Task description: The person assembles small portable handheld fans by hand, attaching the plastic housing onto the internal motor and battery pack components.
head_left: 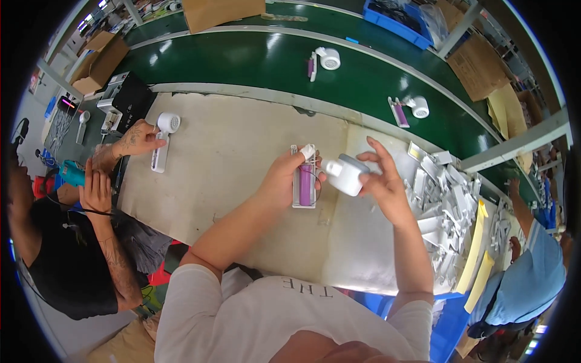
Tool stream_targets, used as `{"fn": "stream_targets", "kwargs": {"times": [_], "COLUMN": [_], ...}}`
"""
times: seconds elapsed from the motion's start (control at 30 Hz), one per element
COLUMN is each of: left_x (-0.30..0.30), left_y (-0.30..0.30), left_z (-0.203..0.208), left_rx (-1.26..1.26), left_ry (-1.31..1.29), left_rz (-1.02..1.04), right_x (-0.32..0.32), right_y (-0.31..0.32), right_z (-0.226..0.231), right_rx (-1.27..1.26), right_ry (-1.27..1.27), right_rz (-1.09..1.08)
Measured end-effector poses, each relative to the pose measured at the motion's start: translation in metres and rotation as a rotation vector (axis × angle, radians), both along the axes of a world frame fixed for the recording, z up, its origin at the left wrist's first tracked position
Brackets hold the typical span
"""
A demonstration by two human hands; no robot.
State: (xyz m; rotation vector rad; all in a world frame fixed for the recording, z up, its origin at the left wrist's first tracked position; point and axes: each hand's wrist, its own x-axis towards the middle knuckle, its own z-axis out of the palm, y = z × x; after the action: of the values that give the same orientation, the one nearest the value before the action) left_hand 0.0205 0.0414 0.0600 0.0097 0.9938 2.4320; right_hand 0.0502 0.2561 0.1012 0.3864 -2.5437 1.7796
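My left hand (pixel 279 178) is closed around a white handle shell (pixel 295 199), held upright above the table. A purple cylindrical battery (pixel 304 184) lies inside the shell, with a thin dark wire beside it. Just right of it, my right hand (pixel 388 187) grips a white rounded fan head (pixel 348 176) with a grey rim between thumb and fingers; the index finger sticks up. The fan head's short neck points at the shell's upper end. My left fingertips come close to that neck, and whether they touch it I cannot tell.
White plastic shells (pixel 445 206) are heaped on the right. At left, a co-worker's hand (pixel 138 139) holds a similar white fan (pixel 160 151), the other a teal power tool (pixel 72 173). Two part-built fans (pixel 330 58) (pixel 417 107) lie on the green conveyor (pixel 242 57) beyond the table.
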Motion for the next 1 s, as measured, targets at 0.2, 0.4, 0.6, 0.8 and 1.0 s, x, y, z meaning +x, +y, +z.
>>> {"fn": "stream_targets", "kwargs": {"times": [0.2,0.4,0.6,0.8,1.0], "left_x": [0.024,0.041,0.057,0.053,0.063], "left_y": [0.035,0.044,0.043,0.043,0.03], "left_z": [0.036,0.049,0.047,0.027,0.024], "left_rx": [-0.27,-0.693,-0.764,-0.856,-1.188], "left_ry": [-0.012,0.265,0.411,0.716,0.946], "left_rz": [-0.156,-0.416,-0.494,-0.437,-0.579], "right_x": [0.058,0.063,0.074,0.086,0.076], "right_y": [0.003,0.042,0.046,0.041,0.046], "right_z": [-0.052,-0.013,-0.014,0.009,0.002], "right_rx": [-0.648,0.535,0.629,0.645,0.145], "right_ry": [-0.299,0.839,0.865,0.642,0.131], "right_rz": [0.068,-0.291,-0.246,-0.222,0.231]}}
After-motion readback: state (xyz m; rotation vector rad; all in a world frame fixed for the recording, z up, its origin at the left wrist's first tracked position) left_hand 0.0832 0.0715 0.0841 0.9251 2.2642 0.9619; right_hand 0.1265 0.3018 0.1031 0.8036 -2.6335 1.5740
